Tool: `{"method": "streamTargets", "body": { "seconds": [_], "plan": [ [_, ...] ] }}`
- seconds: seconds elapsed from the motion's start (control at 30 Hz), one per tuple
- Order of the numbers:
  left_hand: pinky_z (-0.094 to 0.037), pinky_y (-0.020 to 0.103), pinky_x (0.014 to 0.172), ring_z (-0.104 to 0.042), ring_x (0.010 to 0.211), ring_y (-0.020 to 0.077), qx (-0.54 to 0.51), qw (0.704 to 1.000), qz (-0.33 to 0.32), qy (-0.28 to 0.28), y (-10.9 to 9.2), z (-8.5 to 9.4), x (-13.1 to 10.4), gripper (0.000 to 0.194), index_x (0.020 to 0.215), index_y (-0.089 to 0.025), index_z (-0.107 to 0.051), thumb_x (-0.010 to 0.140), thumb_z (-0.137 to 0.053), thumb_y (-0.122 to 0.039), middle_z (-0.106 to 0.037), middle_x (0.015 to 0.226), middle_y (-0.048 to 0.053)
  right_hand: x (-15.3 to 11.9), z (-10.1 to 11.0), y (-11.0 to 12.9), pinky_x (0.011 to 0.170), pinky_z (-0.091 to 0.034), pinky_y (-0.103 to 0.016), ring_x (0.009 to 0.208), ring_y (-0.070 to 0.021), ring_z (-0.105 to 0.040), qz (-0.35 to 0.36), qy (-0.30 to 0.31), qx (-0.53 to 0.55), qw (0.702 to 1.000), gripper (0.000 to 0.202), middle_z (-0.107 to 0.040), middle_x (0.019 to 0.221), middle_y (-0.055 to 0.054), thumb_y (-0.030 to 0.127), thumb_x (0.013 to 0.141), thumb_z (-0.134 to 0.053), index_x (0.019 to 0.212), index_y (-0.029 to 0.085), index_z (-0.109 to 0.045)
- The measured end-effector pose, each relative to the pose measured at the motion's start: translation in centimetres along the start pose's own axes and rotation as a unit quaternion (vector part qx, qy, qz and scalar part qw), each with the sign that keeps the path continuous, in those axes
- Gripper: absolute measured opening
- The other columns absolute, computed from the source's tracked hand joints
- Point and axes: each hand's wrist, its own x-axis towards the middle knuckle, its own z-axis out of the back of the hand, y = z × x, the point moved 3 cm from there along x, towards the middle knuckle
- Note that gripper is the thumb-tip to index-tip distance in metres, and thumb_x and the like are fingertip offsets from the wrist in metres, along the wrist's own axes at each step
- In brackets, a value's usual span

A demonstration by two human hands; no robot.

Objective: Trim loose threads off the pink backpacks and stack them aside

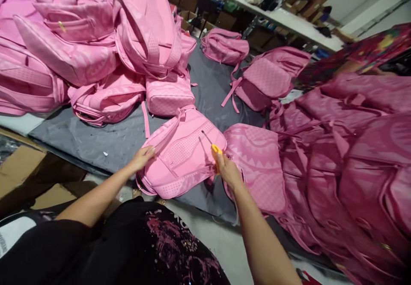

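black top [128,246] nearest | left hand [141,158]: fingers clamped on backpack [195,148] side, likely steadying it | right hand [229,172]: fingers wrap yellow tool [215,148]

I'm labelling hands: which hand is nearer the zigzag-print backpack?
Right. The right hand is beside the zigzag-print backpack; the left hand is farther, at the perforated backpack.
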Motion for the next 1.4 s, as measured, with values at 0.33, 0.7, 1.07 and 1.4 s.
{"method": "streamTargets", "body": {
  "seconds": [0.33, 0.7, 1.07, 1.4],
  "plan": [
    [-0.053, 0.024, 0.048, -0.063, 0.051, 0.0162, -0.328, 0.882, 0.338, -0.017, 2.8, 4.2, 0.5, 0.058, 0.094, -0.007, -0.063, 0.098, -0.032, -0.055, -0.071, 0.071, 0.016, -0.2, -3.6, 5.7, 0.086, -0.046, -0.031, 0.099, -0.0229, -0.066, 0.123, 0.181, -0.050, 0.975, 0.063, -0.073, 0.103, -0.011, 0.062, 0.097, -0.029, 0.120, 0.017, -0.066],
    [-0.043, 0.047, 0.100, -0.054, 0.122, 0.0321, 0.182, 0.980, 0.045, -0.072, -0.8, -0.6, 0.8, 0.055, 0.142, -0.025, -0.047, 0.090, -0.057, -0.042, -0.055, 0.133, 0.017, -2.3, -1.5, 5.7, 0.062, -0.047, -0.029, 0.059, -0.0180, -0.060, 0.122, 0.281, -0.018, 0.952, 0.069, -0.069, 0.073, -0.006, 0.069, 0.093, -0.030, 0.120, 0.016, -0.066],
    [-0.036, 0.050, 0.105, -0.037, 0.136, 0.0370, 0.513, 0.824, -0.202, 0.134, -3.9, -11.8, -3.9, 0.085, 0.151, -0.016, -0.032, 0.081, -0.069, -0.045, -0.026, 0.158, 0.022, -5.2, 5.6, -2.3, 0.059, -0.043, -0.028, 0.053, -0.0181, -0.056, -0.030, 0.196, -0.056, 0.979, 0.071, -0.062, 0.059, -0.005, 0.074, 0.089, -0.032, 0.106, 0.016, -0.070],
    [-0.041, 0.053, 0.100, -0.049, 0.127, 0.0380, 0.503, 0.839, -0.163, 0.129, -2.9, -14.7, -3.3, 0.065, 0.145, -0.007, -0.042, 0.080, -0.054, -0.009, -0.041, 0.147, 0.029, -10.5, 4.7, -7.2, 0.047, -0.034, -0.025, 0.043, -0.0145, -0.048, -0.095, 0.167, 0.079, 0.978, 0.063, -0.051, 0.051, 0.001, 0.070, 0.091, -0.032, 0.098, 0.016, -0.064]
  ]
}}
